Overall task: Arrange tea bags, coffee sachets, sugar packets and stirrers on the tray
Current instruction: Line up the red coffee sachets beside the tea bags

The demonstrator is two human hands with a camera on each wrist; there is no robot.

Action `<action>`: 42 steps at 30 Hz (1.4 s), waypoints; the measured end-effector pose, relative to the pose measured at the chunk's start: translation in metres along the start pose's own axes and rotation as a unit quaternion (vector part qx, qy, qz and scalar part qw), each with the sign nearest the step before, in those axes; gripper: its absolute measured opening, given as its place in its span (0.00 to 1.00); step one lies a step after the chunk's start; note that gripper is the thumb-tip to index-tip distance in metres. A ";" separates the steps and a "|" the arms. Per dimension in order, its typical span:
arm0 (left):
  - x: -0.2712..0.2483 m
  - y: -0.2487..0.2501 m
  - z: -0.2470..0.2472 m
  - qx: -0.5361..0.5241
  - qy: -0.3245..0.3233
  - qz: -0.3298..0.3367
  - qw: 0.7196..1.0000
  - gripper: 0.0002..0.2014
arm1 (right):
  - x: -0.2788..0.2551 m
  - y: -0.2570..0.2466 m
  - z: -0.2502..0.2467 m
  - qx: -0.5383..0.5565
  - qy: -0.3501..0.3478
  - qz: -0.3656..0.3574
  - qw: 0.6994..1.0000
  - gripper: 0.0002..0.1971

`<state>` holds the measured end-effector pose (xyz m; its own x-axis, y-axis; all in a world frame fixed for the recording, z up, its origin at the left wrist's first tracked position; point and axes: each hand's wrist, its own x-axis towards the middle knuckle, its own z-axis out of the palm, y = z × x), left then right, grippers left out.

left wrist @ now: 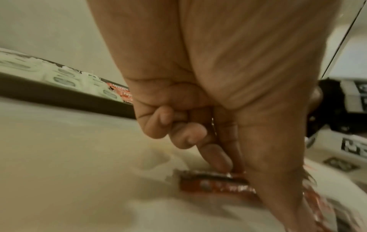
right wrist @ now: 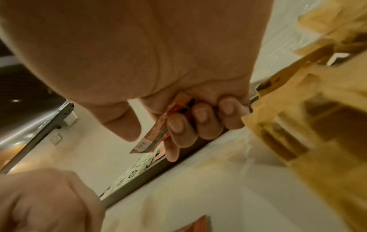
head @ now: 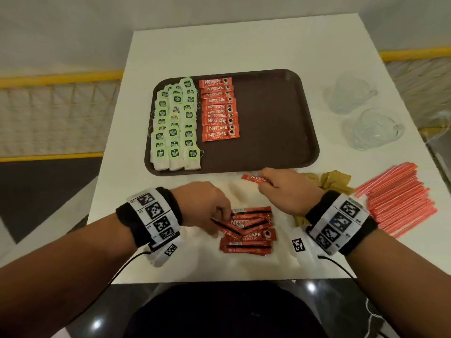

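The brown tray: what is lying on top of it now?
On the brown tray lie rows of green-label tea bags at its left and a column of Nescafe sachets beside them. They overlap, so lower ones are partly hidden.

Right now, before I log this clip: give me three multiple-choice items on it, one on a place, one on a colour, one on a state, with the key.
1. Where do the tea bags lie on the tray?
A. left side
B. right side
C. centre

2. What colour are the stirrers?
A. green
B. pink-red
C. black

3. What is the right hand doing?
A. lying flat on the table
B. holding a cup
C. holding a coffee sachet

Key: A, they fill the tray's left side, beside the sachet column; B, the pile at the right table edge is pink-red; C, the fingers curl round the sachet.
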<state>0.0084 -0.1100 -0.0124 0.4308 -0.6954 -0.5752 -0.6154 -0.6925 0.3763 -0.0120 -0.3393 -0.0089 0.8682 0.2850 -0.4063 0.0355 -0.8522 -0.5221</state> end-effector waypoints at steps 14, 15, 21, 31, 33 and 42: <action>-0.002 0.028 -0.015 0.008 0.350 -0.016 0.937 0.04 | 0.003 -0.005 -0.017 0.123 -0.004 -0.077 0.989 0.11; 0.000 0.032 -0.017 0.017 0.392 -0.018 0.920 0.05 | 0.003 -0.007 -0.019 0.129 -0.009 -0.079 0.989 0.16; 0.007 0.032 -0.029 0.000 0.447 -0.021 0.894 0.10 | 0.004 -0.008 -0.033 0.115 0.021 -0.121 0.986 0.16; 0.008 -0.005 -0.074 -0.025 0.328 -0.103 0.939 0.05 | 0.007 -0.015 -0.035 0.072 0.107 -0.059 0.990 0.08; 0.017 -0.021 -0.078 -0.028 0.316 -0.154 0.936 0.05 | 0.007 -0.018 -0.034 0.090 0.112 -0.035 0.989 0.09; 0.048 -0.051 -0.089 0.018 0.213 -0.229 0.950 0.07 | 0.008 -0.025 -0.029 0.104 0.095 -0.001 0.990 0.14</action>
<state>0.1194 -0.1255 0.0053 0.8821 -0.3422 -0.3237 -0.3178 -0.9396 0.1273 0.0082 -0.3290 0.0227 0.9465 0.1821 -0.2665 -0.0477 -0.7376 -0.6735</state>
